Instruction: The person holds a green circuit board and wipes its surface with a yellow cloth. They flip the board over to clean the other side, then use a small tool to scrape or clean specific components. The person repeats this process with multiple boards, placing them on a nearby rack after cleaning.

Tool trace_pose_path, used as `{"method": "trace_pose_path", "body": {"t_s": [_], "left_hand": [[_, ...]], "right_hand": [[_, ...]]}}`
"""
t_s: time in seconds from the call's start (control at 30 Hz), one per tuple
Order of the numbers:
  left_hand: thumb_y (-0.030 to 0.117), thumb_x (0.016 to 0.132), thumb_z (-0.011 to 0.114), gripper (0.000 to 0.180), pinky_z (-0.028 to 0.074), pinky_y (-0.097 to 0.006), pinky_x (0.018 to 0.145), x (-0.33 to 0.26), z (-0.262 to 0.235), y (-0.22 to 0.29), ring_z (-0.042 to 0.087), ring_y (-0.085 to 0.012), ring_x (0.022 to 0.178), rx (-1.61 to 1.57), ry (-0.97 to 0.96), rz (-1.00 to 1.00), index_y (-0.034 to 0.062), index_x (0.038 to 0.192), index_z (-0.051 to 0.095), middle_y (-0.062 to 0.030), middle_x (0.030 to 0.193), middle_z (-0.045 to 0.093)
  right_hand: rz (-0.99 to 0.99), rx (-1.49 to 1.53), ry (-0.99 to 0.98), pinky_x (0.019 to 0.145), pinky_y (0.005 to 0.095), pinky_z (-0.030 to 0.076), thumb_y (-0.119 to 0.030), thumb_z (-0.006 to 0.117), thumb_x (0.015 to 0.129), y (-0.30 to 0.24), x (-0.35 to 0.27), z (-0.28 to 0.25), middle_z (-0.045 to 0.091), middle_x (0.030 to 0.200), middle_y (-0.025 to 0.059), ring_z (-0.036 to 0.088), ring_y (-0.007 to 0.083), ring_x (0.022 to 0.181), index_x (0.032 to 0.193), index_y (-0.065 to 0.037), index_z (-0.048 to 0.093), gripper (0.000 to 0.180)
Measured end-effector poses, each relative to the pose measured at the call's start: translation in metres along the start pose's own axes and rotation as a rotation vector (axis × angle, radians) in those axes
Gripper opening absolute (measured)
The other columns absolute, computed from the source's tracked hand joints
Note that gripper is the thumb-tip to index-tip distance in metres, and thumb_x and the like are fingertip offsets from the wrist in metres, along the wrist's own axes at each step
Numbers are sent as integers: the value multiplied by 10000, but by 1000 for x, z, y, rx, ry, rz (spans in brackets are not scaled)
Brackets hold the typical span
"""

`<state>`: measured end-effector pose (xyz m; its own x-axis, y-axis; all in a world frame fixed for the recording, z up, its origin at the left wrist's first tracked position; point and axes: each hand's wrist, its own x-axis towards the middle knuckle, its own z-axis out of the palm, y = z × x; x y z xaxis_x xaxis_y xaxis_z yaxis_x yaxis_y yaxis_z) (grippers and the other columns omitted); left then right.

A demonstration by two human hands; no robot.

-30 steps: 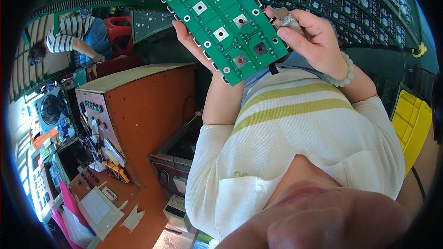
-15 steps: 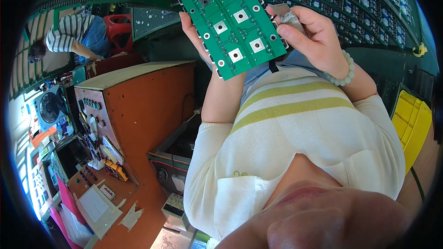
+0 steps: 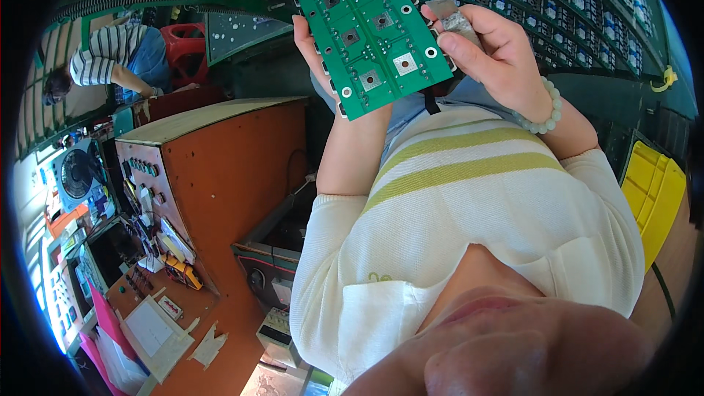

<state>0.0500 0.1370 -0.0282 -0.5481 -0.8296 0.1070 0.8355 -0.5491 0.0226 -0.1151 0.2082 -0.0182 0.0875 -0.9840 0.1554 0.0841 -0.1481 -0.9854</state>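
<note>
- The circuit board (image 3: 364, 42) is a flat green rectangle, held tilted in front of the person's body, well beyond the shirt's chest pocket.
- Two rows of square metal pads (image 3: 405, 64) run along it, each with a dark round centre; one near the lower right corner shines bright, the others look dull grey.
- Pale rings sit around holes near its long edges, and small metal loops stick out past those edges.
- Any print on the board is too small to read; the knitted shirt (image 3: 469, 169), cream with olive stripes, carries a small stitched mark by its pocket.
- The left hand (image 3: 314, 55) reaches behind the board, closed across its width: thumb at the left edge, fingertips showing at the right.
- The right hand (image 3: 490, 44) pinches a small grey metal piece (image 3: 460, 28), rough and shiny, between thumb and bent fingers, just beside the board's right edge.
- Whether that piece touches the board cannot be told.
- Both elbows are bent; smooth round beads form a bracelet (image 3: 546, 108) at the right wrist.
</note>
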Motion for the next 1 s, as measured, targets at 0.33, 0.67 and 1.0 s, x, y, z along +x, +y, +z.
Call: {"method": "trace_pose_path", "body": {"t_s": [0.33, 0.67, 1.0], "left_hand": [[602, 918, 416, 857, 480, -538, 931, -5, 17, -6, 487, -370, 1204, -96, 120, -28, 5, 1507, 241, -246, 1439, 398], [698, 865, 367, 836, 469, -596, 951, -10, -4, -7, 574, -410, 1121, 259, 80, 260, 64, 1407, 418, -243, 1323, 494], [716, 850, 384, 861, 459, -613, 953, -8, -6, -8, 568, -411, 1126, 273, 95, 307, 79, 1430, 376, -228, 1328, 490]], "right_hand": [[41, -2, -17, 622, 194, 434, -155, 639, 951, 2, 1, -5, 632, 808, -4, 530, 29, 709, 1031, 11, 645, 185], [425, 535, -37, 437, 177, 297, -207, 601, 976, 21, 14, -10, 562, 752, -54, 409, 1, 521, 1008, -51, 648, 166], [481, 615, -20, 435, 180, 303, -222, 616, 967, 24, 18, -8, 564, 741, -53, 404, 4, 518, 965, -62, 651, 164]]}}
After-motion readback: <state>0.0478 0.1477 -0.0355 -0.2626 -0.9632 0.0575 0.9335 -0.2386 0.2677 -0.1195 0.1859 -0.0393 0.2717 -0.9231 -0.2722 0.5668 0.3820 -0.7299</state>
